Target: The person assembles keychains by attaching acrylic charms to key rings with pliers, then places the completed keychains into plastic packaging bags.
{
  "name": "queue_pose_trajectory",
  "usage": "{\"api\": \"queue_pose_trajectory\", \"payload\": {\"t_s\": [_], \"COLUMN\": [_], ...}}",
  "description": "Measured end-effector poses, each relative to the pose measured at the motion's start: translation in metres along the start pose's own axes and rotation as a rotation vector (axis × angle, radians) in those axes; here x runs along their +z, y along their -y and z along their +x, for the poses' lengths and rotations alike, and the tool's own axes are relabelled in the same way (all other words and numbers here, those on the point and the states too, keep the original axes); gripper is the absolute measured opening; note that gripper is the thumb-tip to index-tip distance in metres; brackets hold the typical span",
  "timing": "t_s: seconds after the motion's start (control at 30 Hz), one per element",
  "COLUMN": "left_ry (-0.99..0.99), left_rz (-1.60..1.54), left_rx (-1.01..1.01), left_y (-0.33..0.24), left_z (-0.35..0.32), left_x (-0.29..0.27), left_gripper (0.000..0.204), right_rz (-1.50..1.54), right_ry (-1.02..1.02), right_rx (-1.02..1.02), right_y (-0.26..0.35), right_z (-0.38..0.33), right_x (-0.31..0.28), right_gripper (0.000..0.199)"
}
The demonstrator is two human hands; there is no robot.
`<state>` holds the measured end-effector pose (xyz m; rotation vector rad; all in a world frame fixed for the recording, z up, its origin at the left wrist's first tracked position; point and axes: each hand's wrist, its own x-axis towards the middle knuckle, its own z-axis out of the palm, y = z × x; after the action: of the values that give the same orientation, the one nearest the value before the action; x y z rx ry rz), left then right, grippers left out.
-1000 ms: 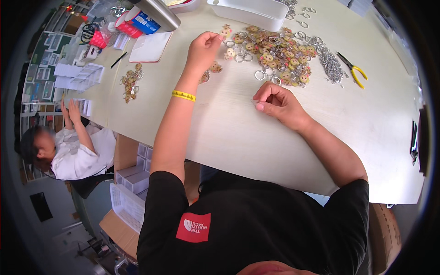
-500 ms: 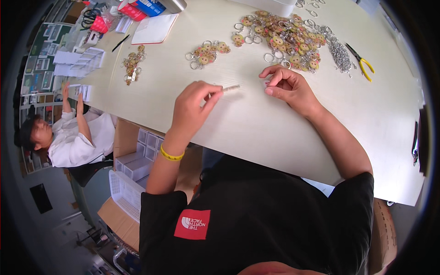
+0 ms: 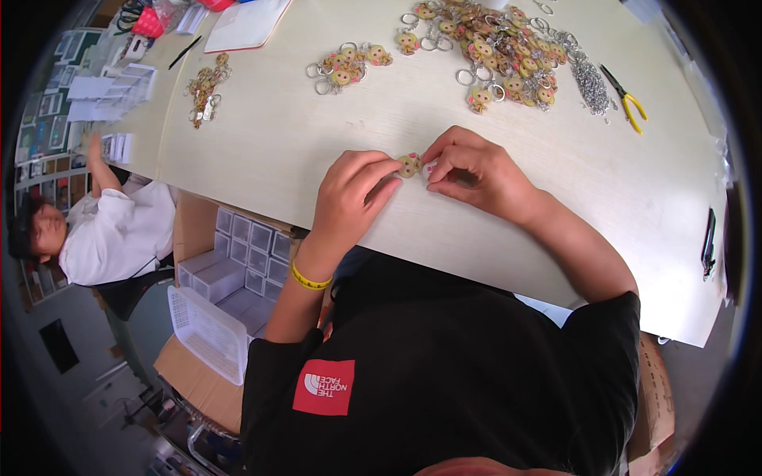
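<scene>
Over the near part of the table (image 3: 302, 159), my left hand (image 3: 349, 194) pinches a flat yellow-brown cartoon animal charm (image 3: 409, 165) between thumb and fingers. Right beside it, my right hand (image 3: 480, 170) is closed on a small white piece with a pinkish-red print (image 3: 429, 170), partly hidden by the fingers. The two pieces almost meet; I cannot tell if they touch. Farther off lies a large pile of similar charms on key rings (image 3: 520, 63), with a smaller cluster of keychains (image 3: 345, 65) to its left.
Right of the pile lie silver chains (image 3: 589, 83) and yellow-handled pliers (image 3: 629, 103). At the left are another keychain bunch (image 3: 208, 91), a black pen (image 3: 184, 52) and a notebook (image 3: 246, 24). A white basket (image 3: 208, 333) stands below the table edge. A co-worker (image 3: 119, 230) sits left.
Both hands have come together, my left moving right and my right moving slightly left and nearer. The charm has turned from edge-on to face up. The view has shifted a little.
</scene>
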<state>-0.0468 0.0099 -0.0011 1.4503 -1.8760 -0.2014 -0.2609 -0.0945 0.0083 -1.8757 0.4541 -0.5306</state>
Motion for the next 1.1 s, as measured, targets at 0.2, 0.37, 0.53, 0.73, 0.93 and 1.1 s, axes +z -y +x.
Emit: {"api": "queue_pose_trajectory", "payload": {"t_s": [0.2, 0.37, 0.53, 0.73, 0.93, 1.1], "left_ry": [-0.008, -0.009, 0.021, -0.023, -0.037, -0.031], "left_rz": [-0.087, -0.095, -0.106, -0.108, -0.117, -0.138], "left_rx": [0.02, 0.03, 0.024, -0.026, -0.001, 0.003], "left_y": [0.007, 0.008, 0.007, 0.005, 0.006, 0.01], "left_z": [-0.002, -0.001, 0.002, -0.003, -0.002, -0.004], "left_x": [0.005, 0.005, 0.004, 0.009, 0.008, 0.011], "left_gripper": [0.016, 0.013, 0.013, 0.013, 0.014, 0.014], "right_rz": [-0.169, -0.211, -0.207, -0.077, -0.064, -0.141], "right_ry": [-0.004, -0.024, -0.025, -0.105, -0.01, -0.057], "right_rx": [-0.076, -0.113, -0.01, -0.03, 0.043, 0.051], "right_y": [-0.002, -0.004, 0.001, -0.012, -0.003, -0.001], "right_z": [0.004, 0.006, 0.012, 0.011, 0.007, 0.012], "right_x": [0.013, 0.018, 0.022, 0.018, 0.016, 0.023], "right_gripper": [0.011, 0.011, 0.011, 0.011, 0.012, 0.011]}}
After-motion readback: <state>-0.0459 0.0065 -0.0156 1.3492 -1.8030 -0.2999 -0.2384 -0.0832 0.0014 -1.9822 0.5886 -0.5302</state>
